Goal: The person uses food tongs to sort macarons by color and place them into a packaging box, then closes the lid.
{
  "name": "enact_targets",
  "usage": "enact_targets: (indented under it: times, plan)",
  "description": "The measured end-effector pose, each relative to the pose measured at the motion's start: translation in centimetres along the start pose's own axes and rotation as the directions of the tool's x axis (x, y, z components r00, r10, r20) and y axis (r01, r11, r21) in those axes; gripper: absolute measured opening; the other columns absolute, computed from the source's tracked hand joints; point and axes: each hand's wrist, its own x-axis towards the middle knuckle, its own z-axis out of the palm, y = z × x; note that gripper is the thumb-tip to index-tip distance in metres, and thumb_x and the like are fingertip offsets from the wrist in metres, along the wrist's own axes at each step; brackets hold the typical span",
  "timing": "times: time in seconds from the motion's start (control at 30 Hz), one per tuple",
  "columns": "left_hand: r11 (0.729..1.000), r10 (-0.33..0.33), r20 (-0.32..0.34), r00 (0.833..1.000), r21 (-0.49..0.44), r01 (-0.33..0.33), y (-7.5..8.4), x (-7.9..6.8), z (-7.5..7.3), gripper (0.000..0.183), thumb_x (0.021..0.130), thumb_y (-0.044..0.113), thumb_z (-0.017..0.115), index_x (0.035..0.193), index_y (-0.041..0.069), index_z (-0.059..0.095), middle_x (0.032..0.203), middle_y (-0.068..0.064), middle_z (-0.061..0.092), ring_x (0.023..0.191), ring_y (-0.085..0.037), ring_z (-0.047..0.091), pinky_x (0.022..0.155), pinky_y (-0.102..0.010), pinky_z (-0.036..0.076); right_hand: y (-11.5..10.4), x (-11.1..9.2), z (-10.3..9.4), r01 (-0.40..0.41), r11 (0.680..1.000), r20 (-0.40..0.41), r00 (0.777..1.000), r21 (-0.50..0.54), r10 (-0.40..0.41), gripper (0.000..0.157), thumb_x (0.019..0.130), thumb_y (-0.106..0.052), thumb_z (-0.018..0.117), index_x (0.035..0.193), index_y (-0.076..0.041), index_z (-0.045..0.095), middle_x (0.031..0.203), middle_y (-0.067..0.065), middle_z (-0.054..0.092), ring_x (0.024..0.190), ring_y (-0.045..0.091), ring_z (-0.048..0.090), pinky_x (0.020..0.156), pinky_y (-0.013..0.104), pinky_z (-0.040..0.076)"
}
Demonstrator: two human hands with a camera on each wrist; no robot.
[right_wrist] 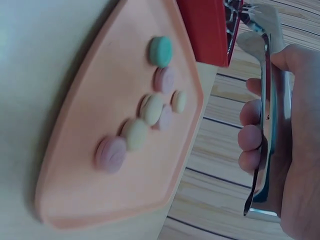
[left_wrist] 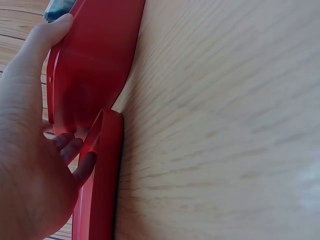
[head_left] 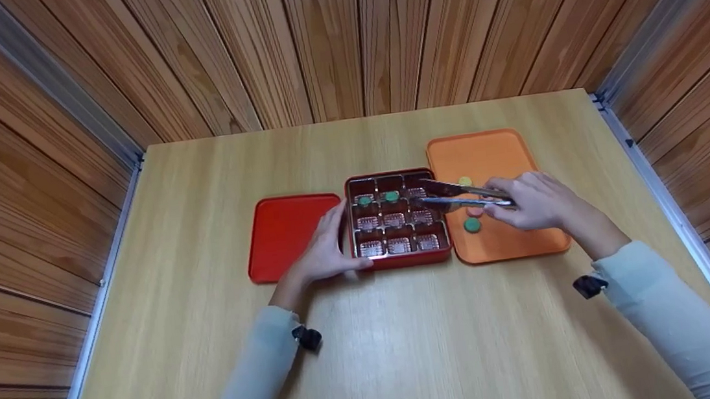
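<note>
A dark red box (head_left: pixel 403 260) with a clear divided insert stands mid-table. Green macarons (head_left: pixel 391 196) sit in its back row's left and middle compartments. My left hand (head_left: pixel 324 248) rests at the box's front-left corner, fingers fairly straight along the left wall, thumb on the front rim. Metal tongs (head_left: pixel 469 196) are gripped in my right hand (head_left: pixel 534 200), fingers on one arm and thumb on the other. Their tips stand apart over the box's right column, with no macaron visible between them. That column's back compartment is partly hidden by the tongs.
An orange tray (head_left: pixel 516 246) lies right of the box. On it are a green macaron (right_wrist: pixel 161 51), a pink macaron (right_wrist: pixel 111 153), a cream macaron (right_wrist: pixel 151 109) and several others. A shallow red lid (head_left: pixel 273 233) lies left of the box. Wooden walls (head_left: pixel 327 46) enclose the table.
</note>
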Motion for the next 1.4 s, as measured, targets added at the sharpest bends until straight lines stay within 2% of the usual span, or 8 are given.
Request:
enact_targets:
  times: [0.33,0.47,0.67,0.93,1.07,1.2,1.4]
  plan:
    - [1.0,-0.027,-0.004,1.0,0.01,0.027,0.1,-0.1,0.1,0.138,0.079,0.057,0.095,0.183,0.026,0.01,0.188,-0.013,0.02,0.175,-0.038,0.023,0.141,-0.068,0.028,2.7,-2.9,-0.5,0.024,1.0,-0.024,0.999,-0.02,-0.024,0.032,0.106,-0.029,0.075,0.128,-0.006,0.072,0.071,-0.006,0.063,0.051,0.007,0.045,0.048,0.023,0.034]
    - [1.0,-0.028,-0.001,1.0,0.009,0.028,0.2,-0.1,0.0,0.138,0.08,0.058,0.094,0.183,0.027,0.009,0.189,-0.012,0.02,0.175,-0.037,0.022,0.142,-0.067,0.027,3.6,-3.8,-0.7,0.004,0.999,-0.042,0.999,-0.042,-0.006,0.035,0.105,-0.028,0.075,0.131,-0.005,0.073,0.068,-0.006,0.056,0.05,0.007,0.04,0.048,0.023,0.032]
    - [1.0,-0.002,-0.002,1.0,0.006,0.002,0.1,0.0,0.0,0.137,0.08,0.054,0.095,0.183,0.023,0.01,0.187,-0.014,0.023,0.174,-0.037,0.024,0.142,-0.066,0.028,4.4,-4.6,-0.8,0.021,0.998,-0.079,0.997,-0.067,-0.026,0.035,0.101,-0.025,0.076,0.129,-0.004,0.075,0.063,-0.008,0.045,0.049,0.005,0.035,0.047,0.023,0.029]
    - [1.0,-0.007,-0.004,1.0,0.007,0.007,0.0,0.0,0.1,0.138,0.079,0.055,0.095,0.183,0.023,0.01,0.187,-0.014,0.022,0.174,-0.038,0.023,0.142,-0.067,0.026,4.9,-5.0,-0.4,-0.008,0.997,-0.015,1.0,-0.08,0.007,0.037,0.104,-0.028,0.076,0.131,-0.003,0.073,0.063,-0.007,0.048,0.047,0.007,0.037,0.046,0.023,0.03]
    - [1.0,-0.013,-0.005,1.0,0.009,0.014,0.0,0.0,0.1,0.138,0.079,0.056,0.095,0.183,0.024,0.011,0.188,-0.013,0.022,0.174,-0.037,0.024,0.142,-0.067,0.027,5.1,-5.2,-0.1,-0.036,0.996,0.011,0.999,-0.086,0.037,0.039,0.105,-0.034,0.077,0.132,-0.006,0.074,0.064,-0.006,0.048,0.049,0.009,0.039,0.047,0.024,0.031]
    - [1.0,-0.014,-0.002,1.0,0.015,0.014,0.1,-0.1,0.1,0.139,0.079,0.057,0.095,0.183,0.023,0.01,0.188,-0.013,0.023,0.174,-0.037,0.024,0.143,-0.066,0.026,5.2,-5.2,0.5,-0.042,0.996,0.023,0.999,-0.074,0.044,0.035,0.106,-0.038,0.078,0.125,-0.009,0.075,0.065,-0.007,0.047,0.05,0.008,0.039,0.048,0.023,0.029]
    - [1.0,-0.015,0.0,1.0,0.021,0.015,0.1,-0.1,0.0,0.139,0.079,0.058,0.095,0.183,0.023,0.009,0.188,-0.013,0.022,0.175,-0.037,0.023,0.143,-0.067,0.026,5.4,-5.0,1.0,-0.017,0.997,0.033,0.999,-0.078,0.02,0.028,0.106,-0.035,0.077,0.118,-0.01,0.074,0.067,-0.007,0.048,0.051,0.008,0.039,0.048,0.023,0.029]
